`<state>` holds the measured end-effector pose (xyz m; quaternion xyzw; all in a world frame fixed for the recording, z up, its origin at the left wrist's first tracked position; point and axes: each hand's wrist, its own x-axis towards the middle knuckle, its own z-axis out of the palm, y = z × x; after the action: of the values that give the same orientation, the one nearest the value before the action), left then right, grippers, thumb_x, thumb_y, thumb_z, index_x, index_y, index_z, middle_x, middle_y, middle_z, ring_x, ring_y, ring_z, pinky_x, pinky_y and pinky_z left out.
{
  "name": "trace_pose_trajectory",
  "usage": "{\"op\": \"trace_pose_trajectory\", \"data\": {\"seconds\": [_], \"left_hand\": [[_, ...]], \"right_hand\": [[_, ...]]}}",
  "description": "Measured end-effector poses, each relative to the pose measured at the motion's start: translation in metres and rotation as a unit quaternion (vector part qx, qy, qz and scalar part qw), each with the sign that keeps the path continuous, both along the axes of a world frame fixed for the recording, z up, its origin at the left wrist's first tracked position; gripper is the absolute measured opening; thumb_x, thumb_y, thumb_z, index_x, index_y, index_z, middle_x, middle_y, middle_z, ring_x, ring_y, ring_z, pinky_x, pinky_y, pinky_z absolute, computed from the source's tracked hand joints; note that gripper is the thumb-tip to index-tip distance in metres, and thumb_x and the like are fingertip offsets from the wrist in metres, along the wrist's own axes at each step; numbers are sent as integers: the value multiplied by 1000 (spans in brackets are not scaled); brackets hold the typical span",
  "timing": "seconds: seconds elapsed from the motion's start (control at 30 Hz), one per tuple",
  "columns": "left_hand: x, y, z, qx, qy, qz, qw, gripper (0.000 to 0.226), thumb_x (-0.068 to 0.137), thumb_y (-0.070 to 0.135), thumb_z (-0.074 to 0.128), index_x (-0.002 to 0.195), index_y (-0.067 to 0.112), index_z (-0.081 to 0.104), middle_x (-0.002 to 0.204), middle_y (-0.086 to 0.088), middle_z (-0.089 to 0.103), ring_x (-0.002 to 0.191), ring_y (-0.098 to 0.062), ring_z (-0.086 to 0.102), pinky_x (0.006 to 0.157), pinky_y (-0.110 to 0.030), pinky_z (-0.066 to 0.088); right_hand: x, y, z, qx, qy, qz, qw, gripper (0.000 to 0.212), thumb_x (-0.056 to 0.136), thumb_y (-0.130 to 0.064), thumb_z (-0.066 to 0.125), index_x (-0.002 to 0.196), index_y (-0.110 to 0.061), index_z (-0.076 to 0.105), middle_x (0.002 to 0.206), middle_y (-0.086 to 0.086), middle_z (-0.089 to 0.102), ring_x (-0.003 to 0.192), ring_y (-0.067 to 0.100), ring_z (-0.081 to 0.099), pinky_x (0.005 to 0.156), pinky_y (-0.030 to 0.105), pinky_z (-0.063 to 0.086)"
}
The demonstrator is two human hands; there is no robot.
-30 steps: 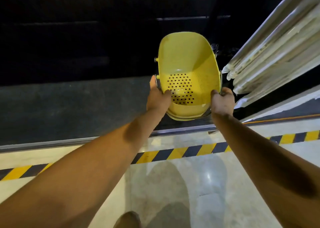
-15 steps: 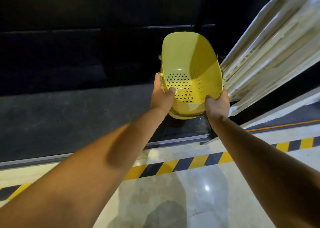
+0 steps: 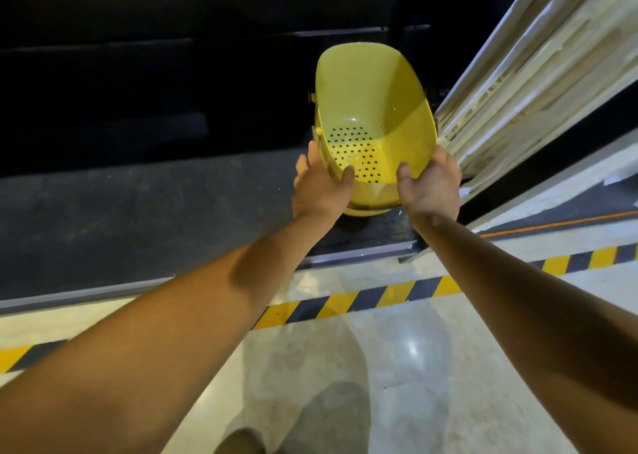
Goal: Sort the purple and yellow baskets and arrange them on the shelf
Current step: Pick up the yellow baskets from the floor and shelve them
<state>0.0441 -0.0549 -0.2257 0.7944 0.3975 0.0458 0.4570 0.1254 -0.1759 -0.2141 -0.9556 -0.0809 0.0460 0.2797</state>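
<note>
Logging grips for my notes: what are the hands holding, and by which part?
Both hands hold the yellow basket by its near end: the left hand grips the left rim, the right hand the right rim, thumbs inside.

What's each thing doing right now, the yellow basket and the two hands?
yellow basket: empty, tipped toward the person, held by both hands.
left hand: grips the basket's near rim, thumb inside.
right hand: grips the basket's near rim, thumb inside.
</note>
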Motion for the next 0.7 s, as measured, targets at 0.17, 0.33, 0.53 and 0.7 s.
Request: {"op": "trace_pose_trajectory", "data": {"seconds": [0.17,0.33,0.53,0.7], "left_hand": [[-58,0,22,354,132,-203,904,59,90,42,47,143,19,33,150,-9,31,135,-31,33,106,-51,29],[-125,-5,43,378,205,-284,857,62,91,42,45,145,14,29,151,-11,29,133,-32,35,109,-51,24],[-225,-32,81,310,254,-282,872,62,93,46,42,146,16,26,152,-7,29,136,-29,33,110,-46,27],[-314,-53,124,260,295,-245,886,62,93,46,44,146,18,28,153,-7,30,137,-29,33,111,-46,28]], "right_hand": [[-58,-12,21,-192,-126,156,961,52,82,-40,50,120,-5,55,122,20,58,115,39,50,91,47,41],[-119,-29,43,-256,-126,249,926,42,80,-38,55,106,-5,61,103,19,64,101,38,56,82,43,43],[-206,-34,91,-299,-22,325,897,47,89,-40,49,125,-11,52,123,15,59,115,33,50,92,42,41],[-285,-55,128,-292,-3,387,875,48,86,-43,52,121,-11,58,118,12,64,110,30,57,89,41,47]]}}
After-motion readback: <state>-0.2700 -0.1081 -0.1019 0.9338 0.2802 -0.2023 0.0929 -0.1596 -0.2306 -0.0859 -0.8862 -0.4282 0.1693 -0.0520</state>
